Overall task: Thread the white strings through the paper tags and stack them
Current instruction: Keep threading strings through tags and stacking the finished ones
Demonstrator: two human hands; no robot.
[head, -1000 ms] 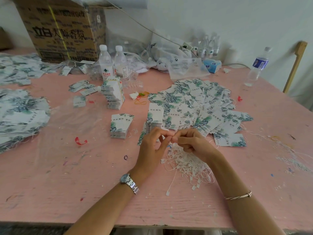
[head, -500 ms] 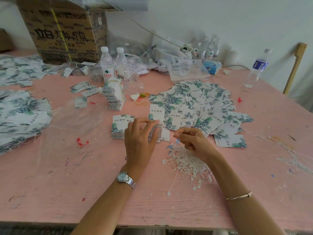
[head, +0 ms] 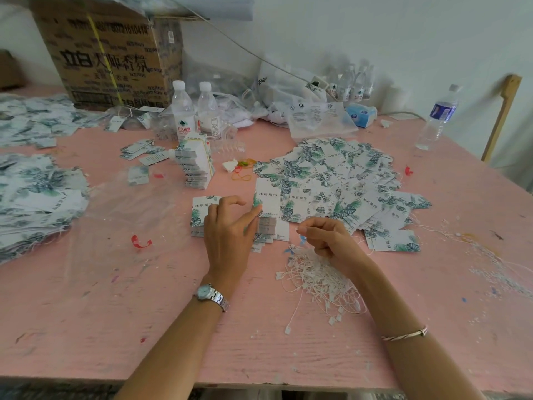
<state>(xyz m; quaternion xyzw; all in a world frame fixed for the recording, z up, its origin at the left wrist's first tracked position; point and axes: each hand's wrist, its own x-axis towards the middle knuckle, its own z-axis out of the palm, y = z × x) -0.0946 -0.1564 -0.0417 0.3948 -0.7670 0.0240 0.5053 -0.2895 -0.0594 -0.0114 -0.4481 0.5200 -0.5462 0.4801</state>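
Left hand (head: 229, 235) has split off from the right hand (head: 331, 241) since a second ago and gone up to the tag stack (head: 269, 194); right hand barely shifted. Pink tabletop (head: 86, 313) carries everything. Brown box (head: 115, 53) at back left. Wide spread of loose tags (head: 340, 174) right of centre, another heap (head: 34, 197) at the left edge. Strings pile (head: 317, 281) lies under the right wrist. Tag stack sits mid-tabletop, second stack (head: 202, 204) just beside it on the left, partly behind the left fingers. Left grip wide — fingers loosely bent, thumb tip touching the top tag's lower left corner, nothing held. Right grip narrow — thumb and forefinger pinch one string (head: 297, 228) by its end, just right of the tag stack. Watch (head: 210, 294) on left wrist, bracelet (head: 403, 335) on right.
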